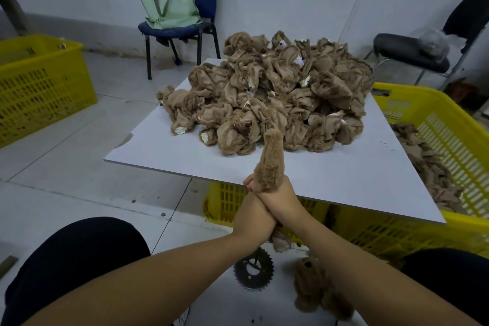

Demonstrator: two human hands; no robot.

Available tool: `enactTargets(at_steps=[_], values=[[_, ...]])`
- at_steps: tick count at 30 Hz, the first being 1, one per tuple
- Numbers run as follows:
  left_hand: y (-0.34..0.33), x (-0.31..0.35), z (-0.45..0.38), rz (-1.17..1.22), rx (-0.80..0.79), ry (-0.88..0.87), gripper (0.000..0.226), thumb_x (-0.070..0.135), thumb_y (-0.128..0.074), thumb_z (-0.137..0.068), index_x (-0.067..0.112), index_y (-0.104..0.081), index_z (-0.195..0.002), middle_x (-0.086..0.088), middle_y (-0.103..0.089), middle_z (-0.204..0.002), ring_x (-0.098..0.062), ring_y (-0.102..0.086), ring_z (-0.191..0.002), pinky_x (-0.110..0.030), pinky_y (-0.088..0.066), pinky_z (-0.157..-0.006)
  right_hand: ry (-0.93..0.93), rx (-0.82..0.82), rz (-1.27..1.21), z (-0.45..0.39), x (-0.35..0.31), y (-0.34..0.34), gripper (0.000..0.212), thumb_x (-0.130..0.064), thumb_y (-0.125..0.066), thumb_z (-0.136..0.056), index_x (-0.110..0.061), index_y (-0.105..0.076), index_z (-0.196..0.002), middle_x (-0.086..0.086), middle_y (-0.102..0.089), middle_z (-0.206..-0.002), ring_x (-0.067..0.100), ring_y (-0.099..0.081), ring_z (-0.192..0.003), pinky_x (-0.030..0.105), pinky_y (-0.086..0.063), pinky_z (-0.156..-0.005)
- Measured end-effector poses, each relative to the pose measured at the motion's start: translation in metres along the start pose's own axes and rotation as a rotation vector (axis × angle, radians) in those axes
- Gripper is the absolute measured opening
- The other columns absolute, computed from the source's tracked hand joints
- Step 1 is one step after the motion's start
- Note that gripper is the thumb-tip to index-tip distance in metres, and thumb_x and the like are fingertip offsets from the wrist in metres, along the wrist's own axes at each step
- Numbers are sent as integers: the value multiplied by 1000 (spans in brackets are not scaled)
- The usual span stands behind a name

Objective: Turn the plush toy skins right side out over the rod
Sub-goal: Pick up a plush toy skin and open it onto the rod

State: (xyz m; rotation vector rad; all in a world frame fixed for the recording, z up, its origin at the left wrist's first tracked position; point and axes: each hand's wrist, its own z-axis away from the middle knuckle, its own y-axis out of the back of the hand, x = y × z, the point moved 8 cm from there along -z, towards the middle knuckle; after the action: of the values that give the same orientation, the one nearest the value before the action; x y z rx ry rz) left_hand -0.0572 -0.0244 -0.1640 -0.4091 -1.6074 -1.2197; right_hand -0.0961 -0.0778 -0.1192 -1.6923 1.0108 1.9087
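Observation:
A fuzzy brown plush skin [271,163] stands upright like a sleeve in front of me, drawn over a rod that is hidden inside it. My left hand [255,206] and my right hand [280,200] press together around its lower end and grip it. Loose fabric of the same skin [281,242] hangs below my wrists. A toothed metal disc [253,271] lies on the floor under my hands. On the white board [317,174] sits a large heap of inside-out tan skins [267,98]. A turned plush bear skin [315,288] lies on the floor by my right forearm.
A yellow crate [436,140] with skins inside stands at the right, another yellow crate [42,85] at the left. A blue chair [185,21] carries a green bag. A black chair [412,55] stands at the back right. My knees frame the bottom corners.

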Motion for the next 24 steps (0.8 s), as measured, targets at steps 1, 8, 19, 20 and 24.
enactTargets(at_steps=[1,8,19,20,24], values=[[-2,0,-1,25,-3,9,22,9,-50,-101,3,-62,-118,-11,-63,-116,-20,-60,-113,-39,-50,-98,-9,-10,22,-1,1,-2,14,0,-64,-90,-10,-73,-86,1,-73,-93,2,-67,-82,18,-54,-82],[24,23,6,132,253,-23,37,4,-55,-98,5,-54,-135,-7,-60,-130,-18,-58,-117,-32,-47,-96,2,88,-139,1,-21,9,34,-15,-82,-81,-18,-66,-111,-6,-70,-101,2,-67,-92,22,-56,-83],[123,123,15,579,396,-351,29,9,-80,-78,22,-62,-97,-3,-70,-94,-13,-72,-88,-21,-59,-69,193,-38,-363,0,-120,51,39,-38,-78,-80,-13,-68,-108,5,-74,-103,22,-72,-98,31,-57,-79],[135,129,17,556,433,-369,27,16,-84,-78,20,-61,-93,-5,-68,-91,-16,-70,-85,-25,-59,-68,216,-64,-349,-1,-127,55,32,-37,-73,-86,-11,-69,-104,5,-73,-97,21,-70,-93,31,-55,-78],[159,132,9,564,433,-306,39,32,-89,-73,20,-67,-102,-2,-70,-103,-16,-68,-99,-34,-57,-88,218,-173,-372,-4,-138,66,22,-26,-68,-90,-15,-72,-109,-1,-73,-102,11,-69,-97,19,-53,-77]])
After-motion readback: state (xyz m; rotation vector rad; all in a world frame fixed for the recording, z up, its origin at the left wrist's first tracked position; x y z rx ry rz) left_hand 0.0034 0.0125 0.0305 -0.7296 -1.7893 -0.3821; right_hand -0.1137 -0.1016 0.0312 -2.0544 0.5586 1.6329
